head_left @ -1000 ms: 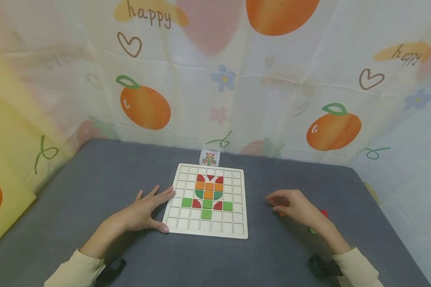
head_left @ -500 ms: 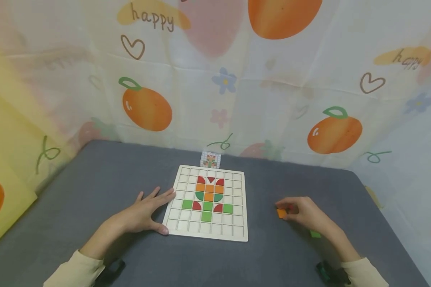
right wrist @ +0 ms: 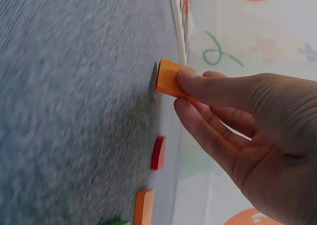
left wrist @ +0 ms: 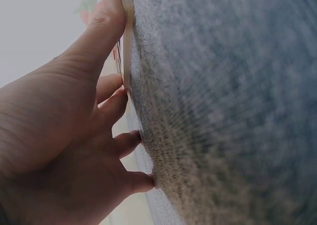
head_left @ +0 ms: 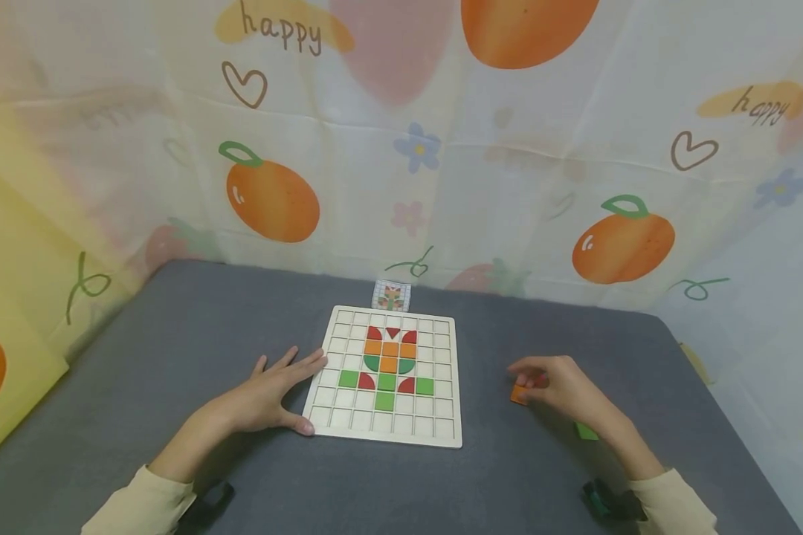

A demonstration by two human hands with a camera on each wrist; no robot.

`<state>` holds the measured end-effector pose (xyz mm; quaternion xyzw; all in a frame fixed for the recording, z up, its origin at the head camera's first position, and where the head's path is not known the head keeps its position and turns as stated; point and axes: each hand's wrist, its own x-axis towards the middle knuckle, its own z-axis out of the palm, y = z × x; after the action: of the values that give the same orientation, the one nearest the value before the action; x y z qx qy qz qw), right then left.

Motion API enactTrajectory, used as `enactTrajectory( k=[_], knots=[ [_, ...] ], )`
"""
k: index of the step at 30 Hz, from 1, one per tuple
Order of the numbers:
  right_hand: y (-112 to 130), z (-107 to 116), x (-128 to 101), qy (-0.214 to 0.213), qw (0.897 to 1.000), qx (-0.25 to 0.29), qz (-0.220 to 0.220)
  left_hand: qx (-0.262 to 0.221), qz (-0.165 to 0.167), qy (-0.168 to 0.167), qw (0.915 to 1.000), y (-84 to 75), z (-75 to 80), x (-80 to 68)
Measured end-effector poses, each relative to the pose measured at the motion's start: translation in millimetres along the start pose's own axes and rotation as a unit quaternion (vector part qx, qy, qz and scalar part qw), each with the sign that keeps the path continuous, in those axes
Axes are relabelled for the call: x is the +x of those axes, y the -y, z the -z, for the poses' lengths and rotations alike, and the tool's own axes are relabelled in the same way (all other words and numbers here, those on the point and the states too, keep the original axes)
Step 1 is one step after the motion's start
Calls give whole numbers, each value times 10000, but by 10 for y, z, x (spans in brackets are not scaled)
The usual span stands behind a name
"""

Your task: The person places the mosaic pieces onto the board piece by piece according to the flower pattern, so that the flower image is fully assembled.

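My left hand (head_left: 257,401) lies with fingers spread along the left side of the white grid board (head_left: 337,420), its thumb and index finger at the edge. In the left wrist view, the thumb touches the board's side and other fingertips rest on the table. Coloured tiles form a flower on the board: red petals, orange squares, green curves and light green squares. To the board's right, my right hand (head_left: 565,390) pinches a square orange tile (right wrist: 170,77) between thumb and fingers, close over the table. A red tile (right wrist: 158,153) and another orange tile (right wrist: 144,207) lie below that hand.
A small card (head_left: 391,295) with a similar flower pattern lies behind the board. One light green tile (head_left: 585,431) shows beneath the right forearm. The dark grey table (head_left: 401,487) ends at a fruit-printed cloth (head_left: 495,223) at the back.
My right hand has moved right from nearer the board, reached the loose tiles, and now pinches an orange one, shifting slightly back leftward. The left hand has stayed at the board.
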<state>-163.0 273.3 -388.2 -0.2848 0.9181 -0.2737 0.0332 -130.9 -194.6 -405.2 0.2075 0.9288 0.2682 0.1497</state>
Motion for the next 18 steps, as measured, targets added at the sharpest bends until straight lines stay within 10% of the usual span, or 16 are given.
enactTrajectory(
  k=[18],
  knots=[
    [334, -224, 299, 102, 9981, 536, 270, -34, -44, -1, 10000, -8, 11, -14]
  ],
)
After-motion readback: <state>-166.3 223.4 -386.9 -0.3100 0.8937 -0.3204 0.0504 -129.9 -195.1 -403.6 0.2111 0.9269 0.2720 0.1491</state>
